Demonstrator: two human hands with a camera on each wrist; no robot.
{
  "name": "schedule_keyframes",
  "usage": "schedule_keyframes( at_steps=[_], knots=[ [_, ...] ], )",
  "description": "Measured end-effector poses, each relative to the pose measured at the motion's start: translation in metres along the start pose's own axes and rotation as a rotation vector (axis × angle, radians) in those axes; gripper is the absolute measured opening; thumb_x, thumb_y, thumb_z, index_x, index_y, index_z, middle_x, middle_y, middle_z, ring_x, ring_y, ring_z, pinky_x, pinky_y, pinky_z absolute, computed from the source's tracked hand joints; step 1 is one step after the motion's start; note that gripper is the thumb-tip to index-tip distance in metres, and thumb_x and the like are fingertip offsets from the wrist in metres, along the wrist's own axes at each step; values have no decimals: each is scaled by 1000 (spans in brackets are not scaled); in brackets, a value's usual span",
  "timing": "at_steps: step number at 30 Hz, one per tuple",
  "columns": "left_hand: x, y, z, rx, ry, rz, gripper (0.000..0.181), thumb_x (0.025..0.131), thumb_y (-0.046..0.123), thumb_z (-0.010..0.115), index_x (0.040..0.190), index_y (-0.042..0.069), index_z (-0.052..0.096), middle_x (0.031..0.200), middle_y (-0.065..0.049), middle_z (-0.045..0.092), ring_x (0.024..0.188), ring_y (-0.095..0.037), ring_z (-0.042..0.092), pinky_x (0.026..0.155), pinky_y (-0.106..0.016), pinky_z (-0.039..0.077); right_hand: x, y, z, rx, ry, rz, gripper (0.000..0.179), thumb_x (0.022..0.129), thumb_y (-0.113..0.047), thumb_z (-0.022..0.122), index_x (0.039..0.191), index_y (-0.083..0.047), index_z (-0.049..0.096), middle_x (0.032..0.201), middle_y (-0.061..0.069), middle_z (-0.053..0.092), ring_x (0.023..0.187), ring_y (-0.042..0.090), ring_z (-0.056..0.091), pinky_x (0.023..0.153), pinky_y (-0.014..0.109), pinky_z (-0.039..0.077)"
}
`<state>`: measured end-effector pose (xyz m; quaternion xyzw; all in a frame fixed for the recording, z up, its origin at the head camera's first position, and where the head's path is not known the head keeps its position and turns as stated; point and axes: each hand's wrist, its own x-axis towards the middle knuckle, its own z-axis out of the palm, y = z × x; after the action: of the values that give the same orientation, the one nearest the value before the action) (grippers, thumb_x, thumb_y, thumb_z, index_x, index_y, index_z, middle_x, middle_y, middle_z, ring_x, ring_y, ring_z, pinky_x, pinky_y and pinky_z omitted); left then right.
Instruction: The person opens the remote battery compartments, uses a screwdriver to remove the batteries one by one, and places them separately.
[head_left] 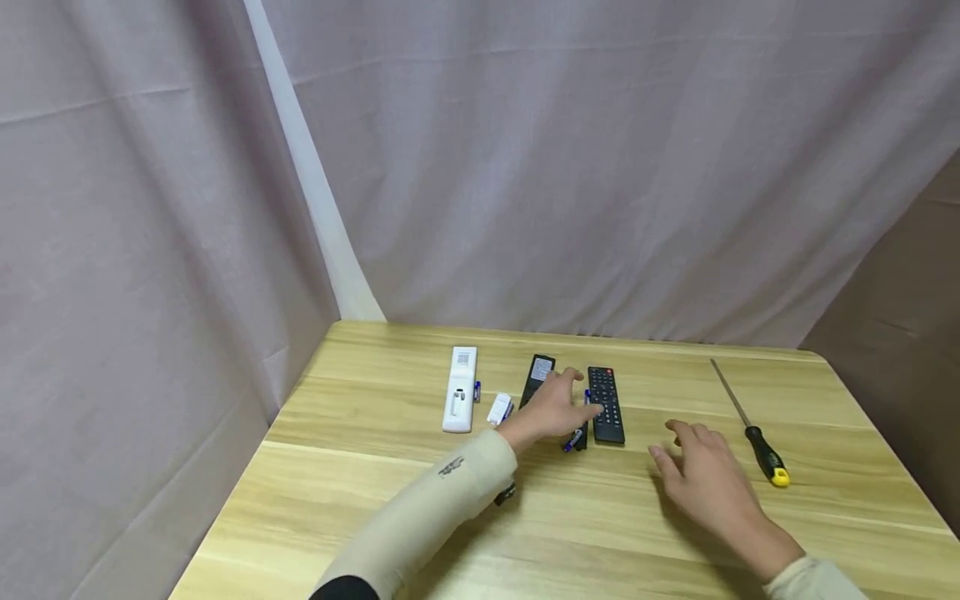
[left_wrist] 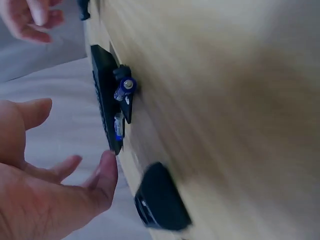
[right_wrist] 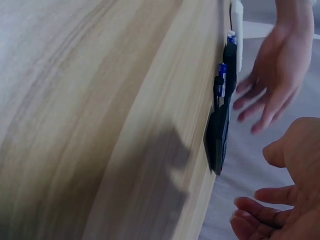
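My left hand (head_left: 555,406) hovers with fingers spread over the middle of the table, holding nothing. Beneath it lies a black remote control (head_left: 540,369), label side up and partly covered by the hand. Just right of the fingers is another black remote (head_left: 609,408), buttons up. Blue-and-silver batteries (head_left: 573,440) and a small black piece (head_left: 582,440), perhaps a battery cover, lie along its left side; the left wrist view shows these batteries (left_wrist: 125,89) closely. My right hand (head_left: 705,479) hangs above the table with loosely bent fingers, grasping nothing, between that remote and a screwdriver (head_left: 765,454).
Further left, a white remote (head_left: 459,387) lies back up with its battery bay uncovered. Beside it are a blue battery (head_left: 477,391) and a small white cover (head_left: 498,407). A dark object (head_left: 505,494) shows partly under the left forearm. Curtains stand behind the table's far edge.
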<state>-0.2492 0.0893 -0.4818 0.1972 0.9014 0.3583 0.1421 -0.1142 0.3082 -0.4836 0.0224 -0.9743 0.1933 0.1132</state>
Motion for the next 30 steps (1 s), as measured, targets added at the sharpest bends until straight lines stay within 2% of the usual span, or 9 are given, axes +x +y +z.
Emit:
schedule_keyframes(
  at_steps=[4, 5, 9, 14, 16, 21, 30],
  knots=[
    [25, 11, 12, 165, 2, -27, 79, 99, 56, 70, 166, 29, 36, 165, -20, 38, 145, -31, 53, 111, -44, 57, -1, -3, 1, 14, 6, -4, 59, 104, -30, 68, 143, 13, 54, 122, 34, 67, 113, 51, 61, 93, 70, 54],
    [29, 13, 15, 202, -3, -34, 80, 100, 57, 69, 167, 31, 34, 163, -21, 37, 142, -30, 54, 106, -42, 59, -1, -4, 1, 15, 7, -4, 59, 104, -30, 68, 143, 12, 54, 122, 33, 67, 114, 51, 61, 93, 70, 54],
    [43, 20, 23, 326, 6, -80, 78, 99, 63, 66, 166, 39, 34, 155, -16, 41, 134, -24, 53, 97, -34, 57, -2, -6, 2, 19, 12, -4, 57, 103, -29, 70, 142, 11, 56, 121, 32, 68, 113, 49, 62, 91, 68, 55],
    [51, 26, 31, 423, 44, -124, 82, 91, 72, 69, 161, 37, 45, 147, -11, 48, 124, -19, 51, 94, -26, 55, -2, -6, 2, 21, -5, -6, 59, 105, -32, 68, 142, 12, 55, 122, 32, 67, 112, 50, 62, 90, 68, 55],
    [53, 26, 33, 419, 51, -142, 79, 91, 67, 72, 159, 35, 48, 145, -10, 48, 123, -19, 52, 90, -26, 55, -3, -7, 4, 26, -7, -4, 59, 105, -33, 68, 142, 12, 55, 122, 31, 67, 112, 49, 62, 90, 68, 55],
    [53, 23, 32, 338, 64, -184, 77, 89, 45, 76, 159, 33, 48, 147, -11, 45, 125, -22, 55, 87, -27, 55, -6, -9, 5, 52, 22, -7, 54, 106, -32, 67, 140, 9, 58, 120, 27, 69, 113, 44, 62, 90, 64, 55],
    [57, 13, 24, 306, 65, -166, 71, 93, 41, 75, 159, 30, 49, 157, -16, 45, 133, -28, 59, 91, -38, 60, -3, -9, 3, 84, 126, -43, 47, 104, -27, 69, 137, 5, 63, 117, 23, 72, 109, 40, 64, 86, 62, 56]
  ],
)
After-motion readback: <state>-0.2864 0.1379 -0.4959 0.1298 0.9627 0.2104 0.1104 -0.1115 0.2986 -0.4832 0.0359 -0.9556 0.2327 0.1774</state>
